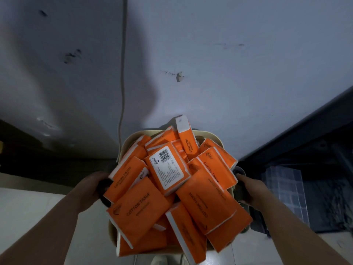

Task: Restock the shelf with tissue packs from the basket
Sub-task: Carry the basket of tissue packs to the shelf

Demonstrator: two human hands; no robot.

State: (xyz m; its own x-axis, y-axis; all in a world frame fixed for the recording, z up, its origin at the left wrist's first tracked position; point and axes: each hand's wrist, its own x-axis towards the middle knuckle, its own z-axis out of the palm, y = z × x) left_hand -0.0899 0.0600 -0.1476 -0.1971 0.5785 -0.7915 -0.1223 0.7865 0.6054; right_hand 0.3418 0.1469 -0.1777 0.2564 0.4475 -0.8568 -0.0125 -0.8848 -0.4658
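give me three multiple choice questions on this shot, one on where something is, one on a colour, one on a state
1. Where is the pack with the barcode label?
A) on top of the pile, near the middle
B) on the floor
C) on a table

2. What colour are the tissue packs?
A) blue
B) orange
C) green

3. What are the hands doing?
A) both hang free
B) one lifts a pack out
C) each grips a side of the basket

Answers:
1 A: its white label faces up above the other packs.
2 B: every wrapper is orange with white edges.
3 C: the left hand and the right hand curl round the dark handles at the basket's sides.
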